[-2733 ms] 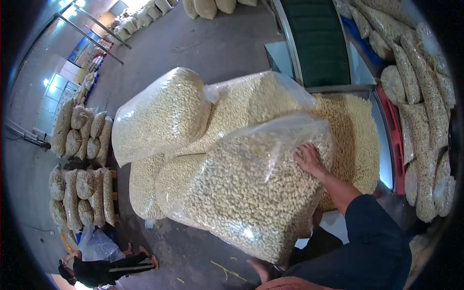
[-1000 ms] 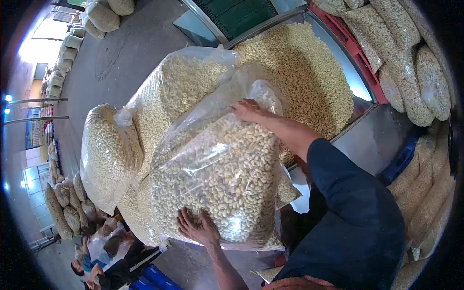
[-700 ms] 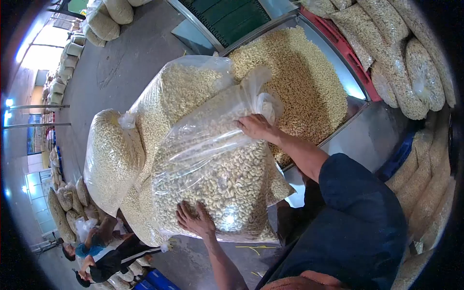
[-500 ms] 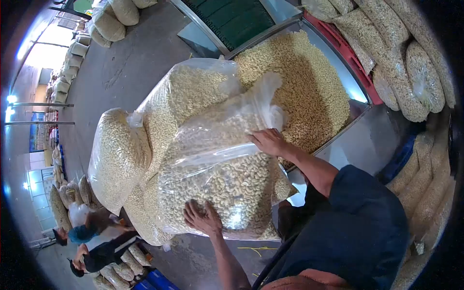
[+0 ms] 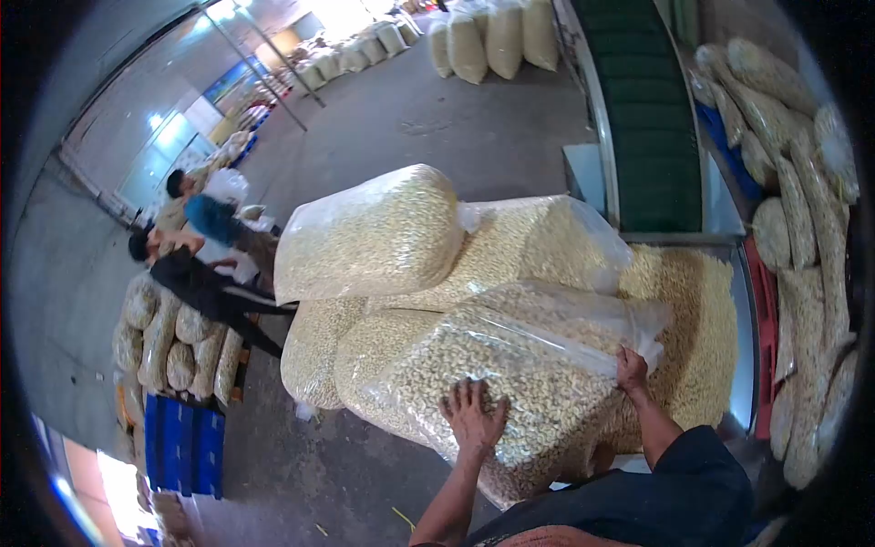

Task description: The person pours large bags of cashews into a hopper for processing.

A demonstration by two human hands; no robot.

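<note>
A large clear plastic bag of cashew kernels (image 5: 538,383) lies in front of me on its side. My left hand (image 5: 474,417) presses flat on the bag's near end, fingers spread. My right hand (image 5: 631,369) grips the loose plastic at the bag's open end, beside a metal hopper (image 5: 746,328) heaped with loose cashews (image 5: 697,337). Further full bags (image 5: 374,232) are stacked behind and under the one I hold.
A green conveyor belt (image 5: 643,109) rises from the hopper. Filled bags (image 5: 802,228) line the right side. More bags sit on a pallet (image 5: 173,342) at left next to a blue pallet (image 5: 185,445). Two people (image 5: 205,260) stand at left on the concrete floor.
The bag has tipped from upright to lying flatter toward the hopper. My right hand slid from its top to its open end; my view swung, and the two people now appear at upper left.
</note>
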